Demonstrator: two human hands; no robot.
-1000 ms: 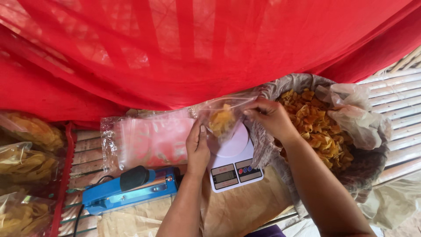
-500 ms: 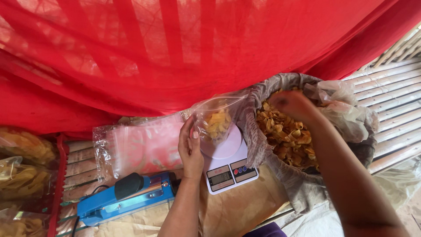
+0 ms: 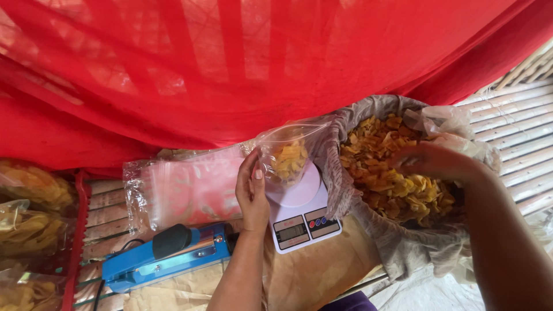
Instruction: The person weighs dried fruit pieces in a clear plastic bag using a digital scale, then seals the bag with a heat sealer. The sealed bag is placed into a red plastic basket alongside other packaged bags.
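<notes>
The left hand (image 3: 252,193) stands upright at the centre, fingers straight and pressed together, thumb along the side of a small clear bag (image 3: 286,155) part-filled with yellow chips; the hand steadies the bag's left wall rather than closing round it; the bag stands on the round platform of a white kitchen scale (image 3: 299,216), its mouth open to the far side. The right hand (image 3: 429,161) is down in a large lined sack of yellow chips (image 3: 391,178) to the right, fingers curled among the pieces; whether it has any in its grasp I cannot tell, as it is blurred. The sack's grey rim nearly touches the scale's right edge, so little room lies between them. Left of the hand lies a stack of empty clear bags (image 3: 184,190); nearer, a blue heat sealer (image 3: 164,259) lies just beside the scale's left edge. Red netting (image 3: 230,69) hangs low across the far side, close over the bag's mouth. Filled chip bags (image 3: 29,224) crowd the far left edge.
</notes>
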